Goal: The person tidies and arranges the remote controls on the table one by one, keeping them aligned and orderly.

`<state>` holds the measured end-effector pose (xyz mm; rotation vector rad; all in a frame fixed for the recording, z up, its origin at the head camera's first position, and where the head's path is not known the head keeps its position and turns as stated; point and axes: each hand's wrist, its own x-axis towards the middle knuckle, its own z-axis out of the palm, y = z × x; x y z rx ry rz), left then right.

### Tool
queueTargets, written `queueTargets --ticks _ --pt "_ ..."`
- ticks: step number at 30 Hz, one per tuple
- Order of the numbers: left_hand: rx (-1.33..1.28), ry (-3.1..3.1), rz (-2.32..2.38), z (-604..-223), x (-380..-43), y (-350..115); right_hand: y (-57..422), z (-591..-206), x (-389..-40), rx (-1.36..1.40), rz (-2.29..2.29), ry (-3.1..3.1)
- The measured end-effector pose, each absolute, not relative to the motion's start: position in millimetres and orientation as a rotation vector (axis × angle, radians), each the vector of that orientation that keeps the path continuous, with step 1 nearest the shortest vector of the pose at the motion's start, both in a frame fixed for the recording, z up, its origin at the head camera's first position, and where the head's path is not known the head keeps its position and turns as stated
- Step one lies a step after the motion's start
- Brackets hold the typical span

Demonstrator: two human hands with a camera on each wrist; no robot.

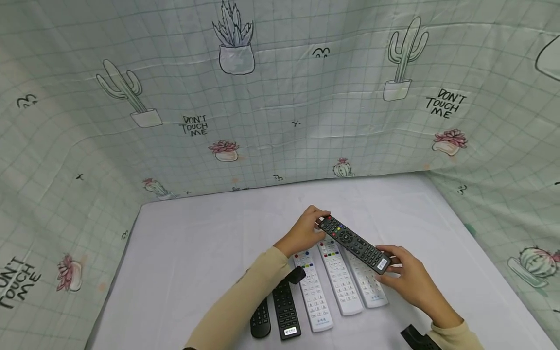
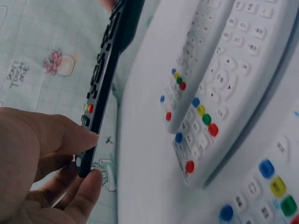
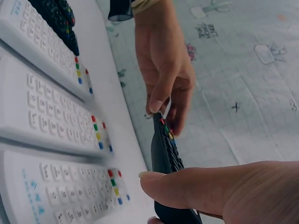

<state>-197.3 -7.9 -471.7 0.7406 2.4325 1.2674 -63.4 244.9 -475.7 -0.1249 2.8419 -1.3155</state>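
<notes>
A black remote control [image 1: 355, 244] with coloured buttons is held slanted above the table between both hands. My left hand [image 1: 305, 232] pinches its upper left end, the thumb on one side and fingers on the other in the left wrist view. At the lower right end, beside a white label, my right hand [image 1: 409, 279] grips it; in the right wrist view the right thumb [image 3: 182, 189] lies across its side. Beneath it are three white remotes, the left [image 1: 314, 301], middle [image 1: 342, 287] and right [image 1: 369, 287]; the held remote partly covers the right one.
Left of the white remotes lie two black ones, one with a white label [image 1: 287, 313] and one with a rounded end [image 1: 260, 322], both partly behind the left sleeve. The white table [image 1: 197, 243] is bounded by a cactus-print cloth [image 1: 280, 97] behind and at the sides.
</notes>
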Motion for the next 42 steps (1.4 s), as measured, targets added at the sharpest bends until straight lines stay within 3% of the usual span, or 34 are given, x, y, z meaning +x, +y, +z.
queueTargets --ticks 15,42 --pt "0.948 2.442 1.008 -485.8 -206.5 51.9 278.4 -489.7 -53.9 -0.135 -1.240 2.730" --pt "1.008 2.441 0.839 -501.0 -214.0 107.2 293.7 -509.2 -49.1 0.011 -1.147 2.646"
